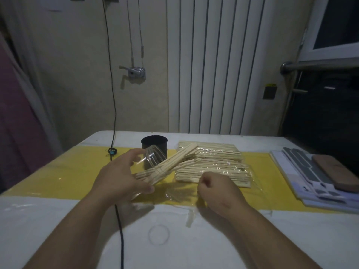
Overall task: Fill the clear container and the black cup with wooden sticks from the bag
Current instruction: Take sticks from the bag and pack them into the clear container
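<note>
Desk [58,220] carries the bag [217,171] of wooden sticks, centre-right; black cup [155,144] stands just left of it, at the back. Left hand [118,179] grips the clear container [153,158], tipped sideways w/ a stick bundle [174,162] jutting out twd the bag. Right hand [215,189] is curled at the bag's near edge; can't tell if it holds anything. Risk: at that tilt the sticks prob slide out.

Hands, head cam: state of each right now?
Left hand: grips the clear container, tilted, wooden sticks in it.
Right hand: fingers curled by the bag; cannot tell if it holds anything.
</note>
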